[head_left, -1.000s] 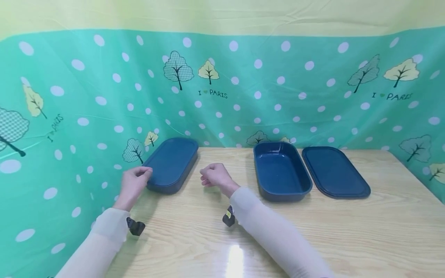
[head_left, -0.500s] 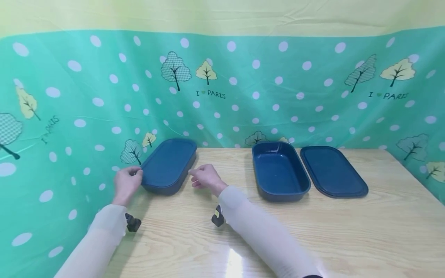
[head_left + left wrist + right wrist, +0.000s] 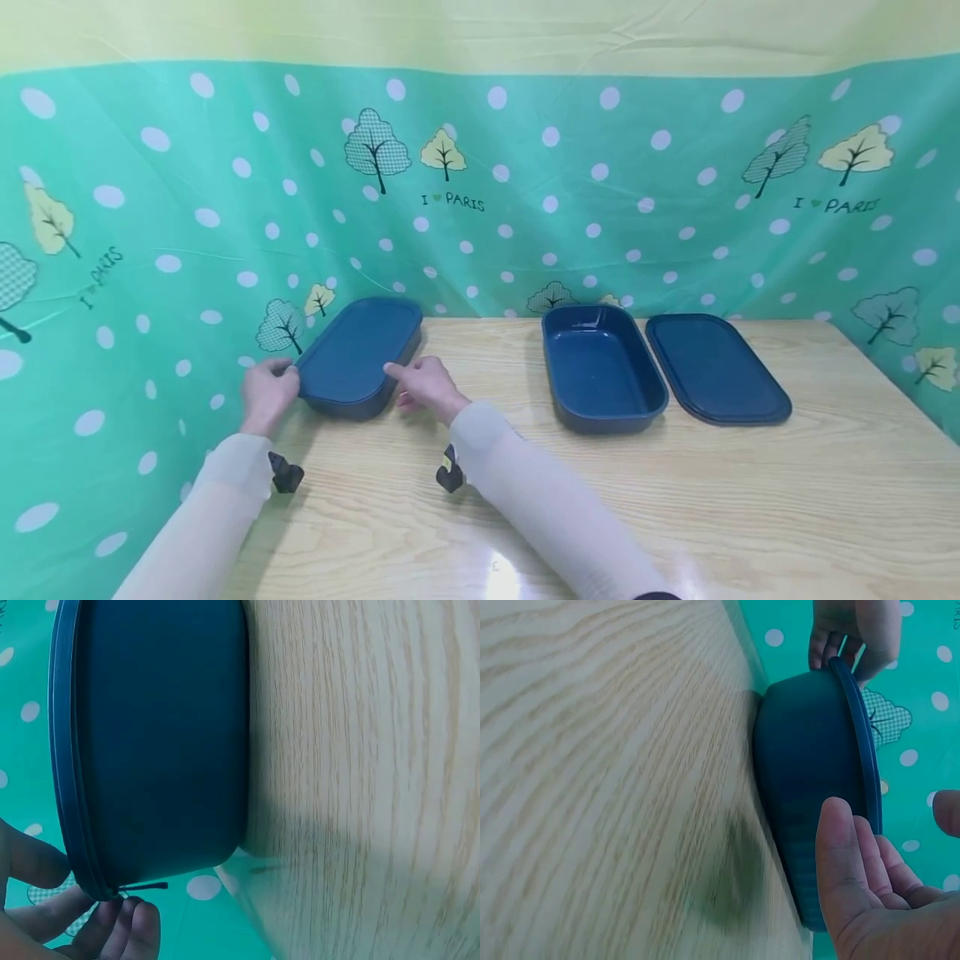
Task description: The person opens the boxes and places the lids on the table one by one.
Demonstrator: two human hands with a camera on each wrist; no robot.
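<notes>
A lidded blue container (image 3: 352, 410) stands at the table's left, against the curtain. Its blue lid (image 3: 360, 346) sits on top. My left hand (image 3: 268, 393) pinches the lid's rim at the near left corner; the left wrist view has the thumb (image 3: 37, 859) on the upper side and curled fingers (image 3: 142, 926) just below the edge. Beside the container's right wall is my right hand (image 3: 429, 385), its fingers (image 3: 840, 847) extended along that wall and its thumb (image 3: 949, 812) held apart over the lid's side, gripping nothing.
To the right, a second blue container (image 3: 600, 367) lies uncovered, with a loose blue lid (image 3: 716, 367) flat beside it. The wooden table (image 3: 450, 542) meets a green dotted curtain (image 3: 525, 167) at the back and left.
My left hand has come down and left onto the lid's near left corner. The right hand has moved left to the lidded container's right side, its thumb spreading outward.
</notes>
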